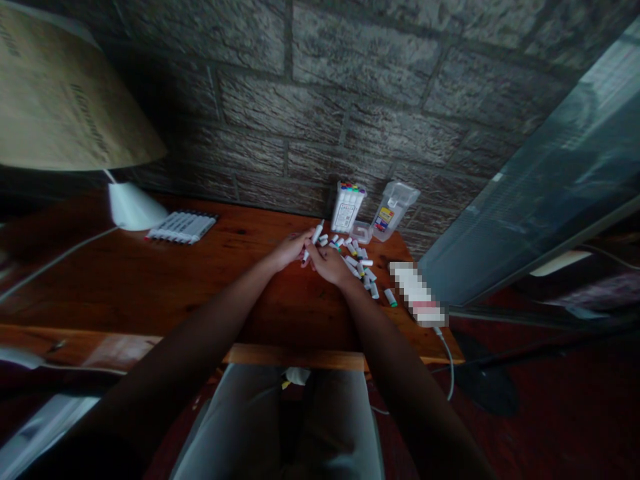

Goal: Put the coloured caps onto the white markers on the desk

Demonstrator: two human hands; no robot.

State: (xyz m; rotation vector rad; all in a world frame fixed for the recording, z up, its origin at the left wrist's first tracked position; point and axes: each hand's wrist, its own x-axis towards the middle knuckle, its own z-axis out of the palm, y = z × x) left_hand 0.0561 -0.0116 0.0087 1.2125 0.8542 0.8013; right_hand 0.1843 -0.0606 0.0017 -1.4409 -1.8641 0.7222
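Observation:
A white marker (pixel 317 234) slants upward between my two hands above the table, its narrow grey end pointing away from me. My left hand (pixel 290 251) is closed around it from the left. Against its lower part presses my right hand (pixel 331 265), thumb on the barrel and the other fingers curled and partly hidden. Just beyond and to the right of my right hand lie several short white marker caps (pixel 375 291) with coloured ends, scattered loosely. A clear case filled with white markers (pixel 349 208) stands upright behind them, coloured ends on top.
A transparent case (pixel 393 212) stands beside the filled one, with a small clear lid (pixel 361 232) before it. Several markers lie in a row (pixel 183 227) at left, near a lamp (pixel 135 207). A white device (pixel 419 293) with a cable lies at right. A brick wall (pixel 320 100) rises behind.

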